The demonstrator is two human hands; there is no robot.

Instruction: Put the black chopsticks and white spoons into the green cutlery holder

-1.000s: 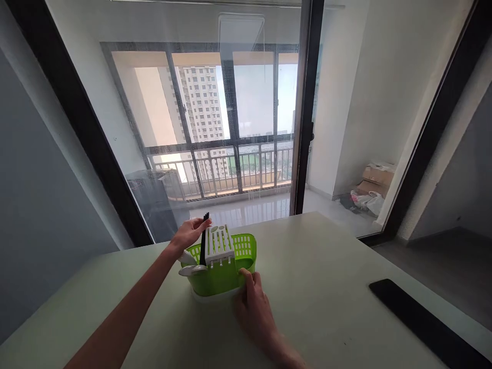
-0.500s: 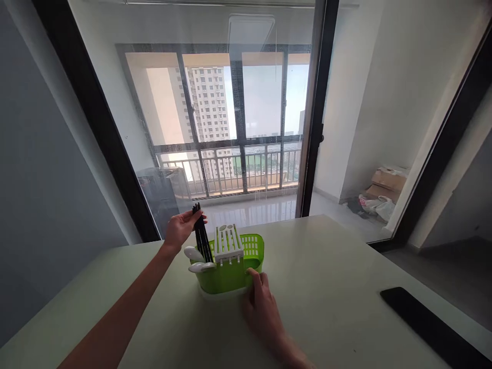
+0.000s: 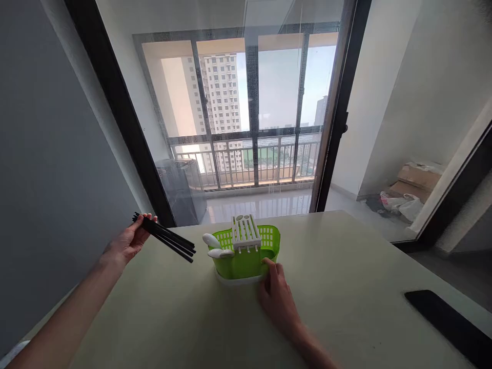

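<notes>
A bundle of black chopsticks [image 3: 169, 238] is gripped near one end by my left hand [image 3: 132, 238], held above the table to the left of the basket. Their free ends slant down to the right and fan slightly apart. The green utensil basket [image 3: 246, 266], with a white base, stands upright on the table. White spoons [image 3: 215, 246] lean out over its left side, and a white slotted rack [image 3: 246, 233] is fixed at its middle. My right hand [image 3: 279, 292] pinches the basket's front right rim; its lower fingers are partly hidden.
The pale table [image 3: 338, 271] spreads around the basket. On its right edge lies a long black flat object [image 3: 446, 318]. Behind the table stands a dark-framed glass door [image 3: 334, 118], with cardboard boxes [image 3: 415, 179] and plastic bags on the floor beyond.
My left hand has lifted the chopsticks out of the basket and carried them left, tilting them toward level. The right hand keeps its hold on the rim. The view has shifted slightly.
</notes>
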